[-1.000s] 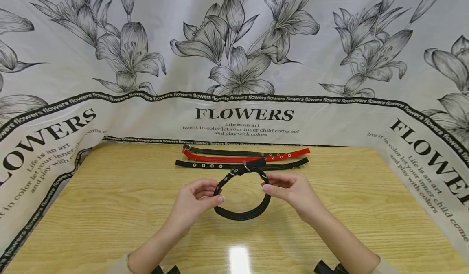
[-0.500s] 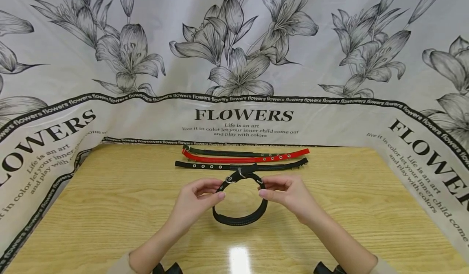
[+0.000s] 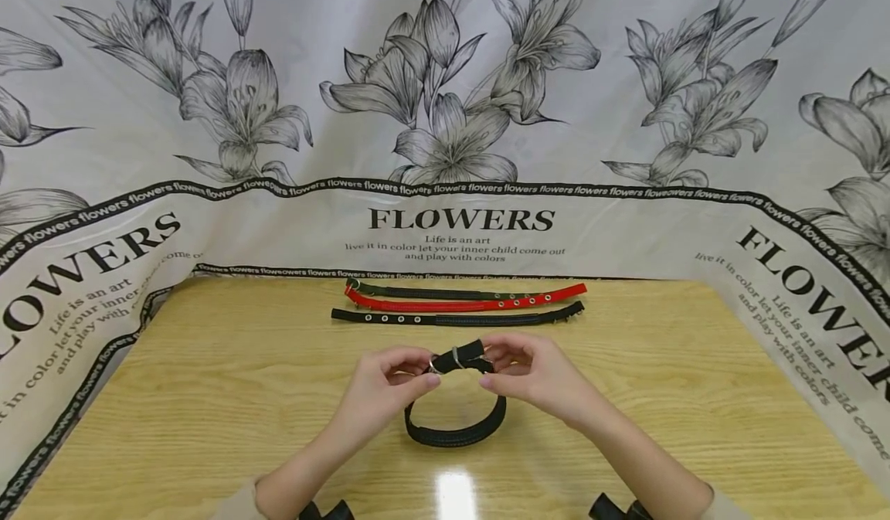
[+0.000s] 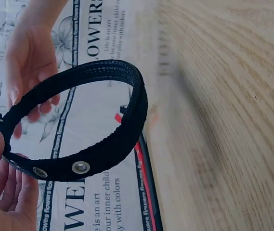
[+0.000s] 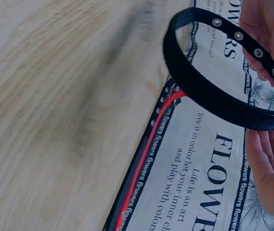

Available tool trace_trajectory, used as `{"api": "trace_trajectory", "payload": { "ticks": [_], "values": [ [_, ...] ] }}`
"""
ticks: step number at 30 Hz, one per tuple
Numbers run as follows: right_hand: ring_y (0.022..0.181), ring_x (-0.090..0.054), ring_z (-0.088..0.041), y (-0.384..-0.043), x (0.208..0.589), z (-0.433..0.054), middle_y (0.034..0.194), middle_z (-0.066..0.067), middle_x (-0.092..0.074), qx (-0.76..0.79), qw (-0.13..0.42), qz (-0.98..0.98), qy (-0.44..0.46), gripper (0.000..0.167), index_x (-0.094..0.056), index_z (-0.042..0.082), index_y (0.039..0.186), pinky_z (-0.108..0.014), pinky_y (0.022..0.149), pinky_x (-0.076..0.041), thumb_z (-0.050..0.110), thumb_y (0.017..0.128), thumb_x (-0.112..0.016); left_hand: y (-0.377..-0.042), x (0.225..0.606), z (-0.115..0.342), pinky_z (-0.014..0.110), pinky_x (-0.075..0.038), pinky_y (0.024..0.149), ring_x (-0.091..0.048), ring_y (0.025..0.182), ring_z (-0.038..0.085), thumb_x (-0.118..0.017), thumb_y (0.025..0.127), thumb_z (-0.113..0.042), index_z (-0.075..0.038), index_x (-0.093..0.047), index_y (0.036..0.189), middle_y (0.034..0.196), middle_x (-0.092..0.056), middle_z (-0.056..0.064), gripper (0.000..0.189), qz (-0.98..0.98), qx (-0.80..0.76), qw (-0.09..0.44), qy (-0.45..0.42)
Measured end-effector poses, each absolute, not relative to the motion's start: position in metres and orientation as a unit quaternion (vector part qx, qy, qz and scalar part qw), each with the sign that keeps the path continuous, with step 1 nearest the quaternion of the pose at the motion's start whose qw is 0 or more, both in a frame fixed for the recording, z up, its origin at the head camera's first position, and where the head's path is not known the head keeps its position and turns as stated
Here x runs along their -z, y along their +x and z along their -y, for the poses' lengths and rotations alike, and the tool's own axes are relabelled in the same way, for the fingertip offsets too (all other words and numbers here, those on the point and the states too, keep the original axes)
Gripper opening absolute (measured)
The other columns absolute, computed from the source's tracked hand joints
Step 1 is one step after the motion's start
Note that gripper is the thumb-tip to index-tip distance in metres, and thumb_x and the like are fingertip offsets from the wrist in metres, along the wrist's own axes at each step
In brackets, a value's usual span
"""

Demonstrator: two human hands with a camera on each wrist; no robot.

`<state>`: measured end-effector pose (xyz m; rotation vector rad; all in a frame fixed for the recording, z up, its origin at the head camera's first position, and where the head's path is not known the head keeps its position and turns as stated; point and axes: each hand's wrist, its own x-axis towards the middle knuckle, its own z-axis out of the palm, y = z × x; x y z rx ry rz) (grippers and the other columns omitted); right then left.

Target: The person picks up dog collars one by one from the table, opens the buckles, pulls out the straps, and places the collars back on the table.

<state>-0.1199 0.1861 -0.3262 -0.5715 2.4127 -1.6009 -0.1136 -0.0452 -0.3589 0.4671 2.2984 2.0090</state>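
Note:
A black collar [image 3: 455, 436], buckled into a loop, hangs a little above the table between both hands. Its metal buckle and free strap end are at the top of the loop. My left hand [image 3: 381, 387] pinches it left of the buckle, near a metal ring. On the other side my right hand [image 3: 538, 379] pinches the strap by the free end. Metal eyelets line the collar [image 4: 103, 161] in the left wrist view, and the right wrist view shows the padded band of the collar [image 5: 214, 98]. Fingers partly hide the upper strap.
Behind the hands, a dark green collar [image 3: 431, 293], a red collar [image 3: 417, 303] and another black collar [image 3: 480, 320] lie flat across the wooden table [image 3: 208, 396]. A flower-printed cloth [image 3: 459, 226] rises at the table's back edge.
Both hands have drawn the collar lower and nearer to me, tilting its buckle end forward. Their grips have shifted up toward the buckle. The laid-out collars stay where they were.

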Motion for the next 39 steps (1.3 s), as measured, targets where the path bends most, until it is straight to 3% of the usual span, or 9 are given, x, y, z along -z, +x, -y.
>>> {"api": "trace_trajectory", "payload": {
  "ticks": [7,12,19,24,39],
  "values": [
    [0.072,-0.058,-0.013,-0.12,0.316,-0.179,0.092,-0.01,-0.063,0.521,0.101,-0.811,-0.245,0.036,-0.062,0.0,0.113,-0.024,0.062,-0.05,0.013,0.081,-0.072,-0.107,0.356,0.039,0.024,-0.054,0.072,-0.062,0.083,0.017,-0.072,0.08,-0.005,0.002,-0.068,0.101,0.092,-0.064,0.01,0.022,-0.747,-0.638,0.017,0.186],
    [0.078,-0.061,-0.013,-0.118,0.312,-0.174,0.099,-0.006,-0.065,0.493,0.089,-0.817,-0.285,0.031,-0.066,0.004,0.107,-0.026,0.065,-0.052,0.015,0.079,-0.075,-0.104,0.355,0.036,0.026,-0.054,0.073,-0.06,0.083,0.016,-0.074,0.079,-0.007,-0.003,-0.07,0.096,0.091,-0.065,0.005,0.018,-0.756,-0.617,-0.014,0.217],
    [0.078,-0.058,-0.007,-0.112,0.304,-0.171,0.092,0.005,-0.066,0.4,0.026,-0.852,-0.337,0.018,-0.069,0.012,0.097,-0.025,0.064,-0.051,0.014,0.08,-0.074,-0.099,0.354,0.035,0.025,-0.055,0.07,-0.061,0.079,0.009,-0.076,0.078,-0.011,-0.01,-0.071,0.093,0.087,-0.065,-0.005,0.016,-0.771,-0.565,-0.089,0.281],
    [0.076,-0.056,-0.005,-0.108,0.3,-0.172,0.087,0.008,-0.066,0.36,-0.015,-0.865,-0.349,0.013,-0.069,0.013,0.091,-0.023,0.064,-0.049,0.014,0.079,-0.075,-0.097,0.352,0.036,0.024,-0.054,0.069,-0.061,0.079,0.007,-0.076,0.077,-0.011,-0.011,-0.071,0.093,0.087,-0.064,-0.007,0.017,-0.775,-0.552,-0.107,0.289],
    [0.072,-0.056,-0.004,-0.112,0.299,-0.176,0.085,0.009,-0.065,0.372,-0.001,-0.865,-0.338,0.011,-0.069,0.014,0.09,-0.025,0.065,-0.05,0.014,0.08,-0.074,-0.103,0.353,0.046,0.022,-0.054,0.066,-0.06,0.076,0.006,-0.077,0.074,-0.005,-0.009,-0.07,0.09,0.085,-0.064,-0.005,0.018,-0.778,-0.526,-0.132,0.317]
  ]
}}
